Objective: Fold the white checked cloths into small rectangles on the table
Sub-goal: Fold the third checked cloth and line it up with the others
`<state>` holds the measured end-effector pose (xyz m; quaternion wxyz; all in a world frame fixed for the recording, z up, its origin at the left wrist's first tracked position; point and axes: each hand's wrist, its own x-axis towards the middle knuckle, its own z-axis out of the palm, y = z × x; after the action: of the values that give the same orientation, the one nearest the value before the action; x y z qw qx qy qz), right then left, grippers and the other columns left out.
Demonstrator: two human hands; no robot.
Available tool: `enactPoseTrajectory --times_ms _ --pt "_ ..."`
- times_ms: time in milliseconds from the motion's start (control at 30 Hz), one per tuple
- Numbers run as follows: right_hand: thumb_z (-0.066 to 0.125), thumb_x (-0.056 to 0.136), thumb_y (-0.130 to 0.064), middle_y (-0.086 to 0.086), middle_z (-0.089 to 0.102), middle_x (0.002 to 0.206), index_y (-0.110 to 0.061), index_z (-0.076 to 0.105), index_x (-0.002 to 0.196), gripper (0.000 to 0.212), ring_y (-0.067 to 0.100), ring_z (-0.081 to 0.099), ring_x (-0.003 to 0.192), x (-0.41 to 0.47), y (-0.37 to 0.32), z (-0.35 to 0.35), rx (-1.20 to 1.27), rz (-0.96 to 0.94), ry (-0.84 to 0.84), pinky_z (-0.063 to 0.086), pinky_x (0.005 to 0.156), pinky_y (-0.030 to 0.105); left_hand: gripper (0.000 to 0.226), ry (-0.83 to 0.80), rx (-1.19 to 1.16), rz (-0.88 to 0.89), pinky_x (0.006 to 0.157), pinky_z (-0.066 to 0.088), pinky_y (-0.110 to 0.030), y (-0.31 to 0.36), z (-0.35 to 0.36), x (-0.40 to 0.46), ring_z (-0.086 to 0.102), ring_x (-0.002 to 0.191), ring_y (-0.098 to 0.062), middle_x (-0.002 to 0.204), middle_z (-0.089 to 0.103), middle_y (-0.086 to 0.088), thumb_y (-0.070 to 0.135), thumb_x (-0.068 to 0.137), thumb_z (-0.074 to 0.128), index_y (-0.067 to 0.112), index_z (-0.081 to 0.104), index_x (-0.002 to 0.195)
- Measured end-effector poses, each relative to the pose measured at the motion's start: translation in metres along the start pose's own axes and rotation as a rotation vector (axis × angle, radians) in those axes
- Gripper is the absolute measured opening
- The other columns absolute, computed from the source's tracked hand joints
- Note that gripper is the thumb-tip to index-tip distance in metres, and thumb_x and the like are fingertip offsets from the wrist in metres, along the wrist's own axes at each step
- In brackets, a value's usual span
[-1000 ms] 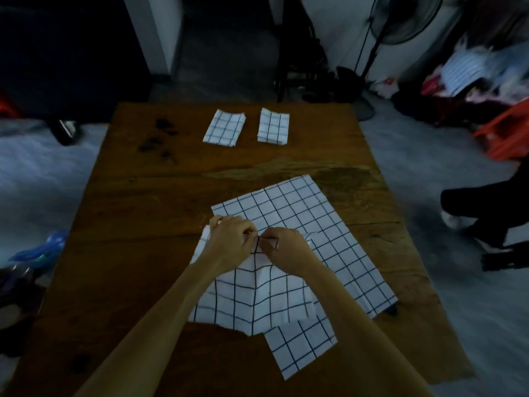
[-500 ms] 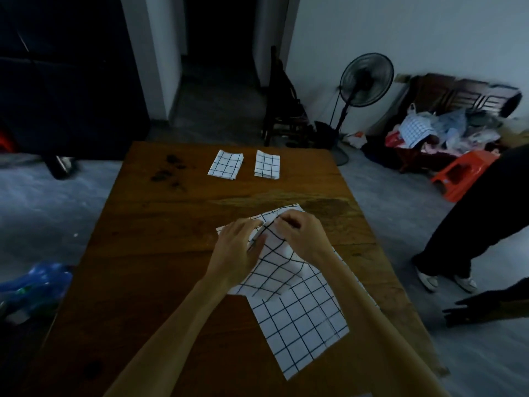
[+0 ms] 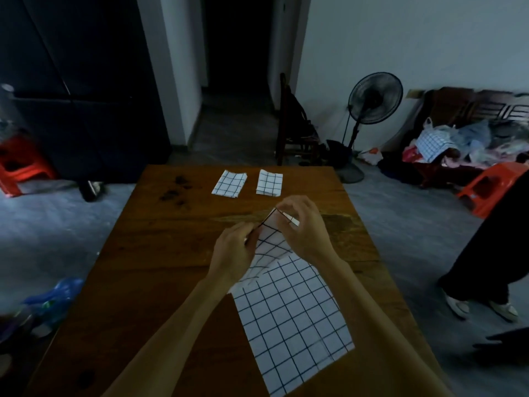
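Observation:
A white checked cloth lies on the wooden table, its near part flat and its far part lifted off the wood. My left hand pinches the raised edge on the left. My right hand pinches the same edge a little farther away, holding it in the air. Two folded checked cloths lie side by side near the table's far edge, the left one and the right one.
Dark stains mark the far left of the table. A person in dark trousers stands right of the table. A standing fan, a wooden chair, red stools and a pile of clothes lie beyond.
Both hands have carried the pinched cloth edge up and away toward the far side, folding the cloth over. My head has tilted up, showing more of the room.

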<state>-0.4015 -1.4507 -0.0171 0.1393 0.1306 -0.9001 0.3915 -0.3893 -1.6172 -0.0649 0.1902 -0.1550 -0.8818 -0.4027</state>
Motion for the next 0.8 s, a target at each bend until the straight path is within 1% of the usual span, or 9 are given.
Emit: enactPoseTrajectory --times_ms 33,100,167,267,400,500,633,733,800 --pt "0.058 0.092 -0.030 -0.009 0.051 0.121 -0.024 0.057 0.116 0.026 0.001 0.040 0.113 0.001 0.004 -0.003 -0.009 -0.008 -0.007 0.033 0.090 0.012 0.022 -0.003 0.003 0.000 0.074 0.054 -0.035 0.005 0.004 0.001 0.061 0.085 -0.007 0.095 0.066 0.004 0.028 0.096 0.047 0.015 0.063 0.104" --pt "0.057 0.092 -0.033 -0.007 0.052 0.129 -0.025 0.054 0.124 0.033 0.007 0.039 0.122 0.005 0.013 -0.010 -0.030 -0.050 -0.031 0.032 0.100 0.023 0.025 -0.016 0.015 0.015 0.078 0.054 -0.034 0.014 0.011 0.004 0.061 0.089 -0.009 0.100 0.067 0.002 0.029 0.096 0.046 0.015 0.063 0.108" --pt "0.056 0.094 -0.032 -0.006 0.058 0.122 -0.024 0.060 0.115 0.023 0.008 0.045 0.118 0.008 0.023 -0.016 -0.050 -0.092 -0.056 0.037 0.100 0.031 0.023 -0.021 0.035 0.028 0.077 0.054 -0.033 0.022 0.016 0.007 0.061 0.087 -0.008 0.099 0.066 0.002 0.026 0.096 0.047 0.015 0.063 0.108" --pt "0.056 0.094 -0.029 -0.010 0.063 0.102 -0.026 0.062 0.100 0.010 0.004 0.053 0.099 0.012 0.033 -0.027 0.003 -0.076 -0.108 0.046 0.087 0.026 0.018 -0.003 0.066 0.001 0.067 0.053 -0.032 0.030 0.021 0.011 0.057 0.074 -0.006 0.085 0.062 0.007 0.025 0.096 0.048 0.016 0.062 0.102" --pt "0.057 0.094 -0.027 -0.012 0.061 0.092 -0.027 0.058 0.096 0.002 -0.002 0.056 0.086 0.015 0.038 -0.035 0.142 -0.033 -0.197 0.045 0.073 0.014 0.016 0.010 0.101 -0.013 0.059 0.050 -0.027 0.036 0.022 0.010 0.054 0.065 -0.003 0.078 0.058 0.010 0.024 0.095 0.049 0.017 0.062 0.098" --pt "0.057 0.094 -0.026 -0.013 0.061 0.087 -0.024 0.058 0.095 0.003 -0.001 0.058 0.081 0.017 0.040 -0.037 0.238 -0.026 -0.164 0.046 0.069 0.013 0.016 -0.014 0.146 -0.030 0.060 0.050 -0.022 0.037 0.017 0.007 0.056 0.068 -0.001 0.083 0.062 0.010 0.026 0.094 0.054 0.016 0.064 0.101" --pt "0.058 0.093 -0.028 -0.012 0.058 0.079 -0.022 0.058 0.093 0.006 -0.005 0.054 0.068 0.024 0.037 -0.040 0.268 -0.035 -0.098 0.044 0.061 0.009 0.014 -0.021 0.184 -0.092 0.060 0.039 -0.013 0.028 0.005 -0.003 0.050 0.066 0.003 0.080 0.056 0.014 0.023 0.094 0.054 0.016 0.063 0.101" --pt "0.057 0.093 -0.029 -0.011 0.058 0.079 -0.021 0.058 0.094 0.008 -0.007 0.053 0.069 0.026 0.038 -0.036 0.251 -0.016 -0.089 0.043 0.062 0.010 0.013 0.001 0.183 -0.138 0.057 0.034 -0.014 0.022 0.002 -0.005 0.047 0.060 0.002 0.072 0.050 0.017 0.023 0.096 0.049 0.017 0.060 0.101" --pt "0.058 0.092 -0.031 -0.009 0.062 0.091 -0.021 0.058 0.103 0.015 -0.006 0.057 0.082 0.025 0.037 -0.032 0.188 -0.041 -0.065 0.047 0.072 0.015 0.013 0.007 0.200 -0.138 0.057 0.035 -0.016 0.020 -0.002 -0.002 0.047 0.060 0.002 0.072 0.050 0.018 0.021 0.097 0.048 0.017 0.059 0.102"
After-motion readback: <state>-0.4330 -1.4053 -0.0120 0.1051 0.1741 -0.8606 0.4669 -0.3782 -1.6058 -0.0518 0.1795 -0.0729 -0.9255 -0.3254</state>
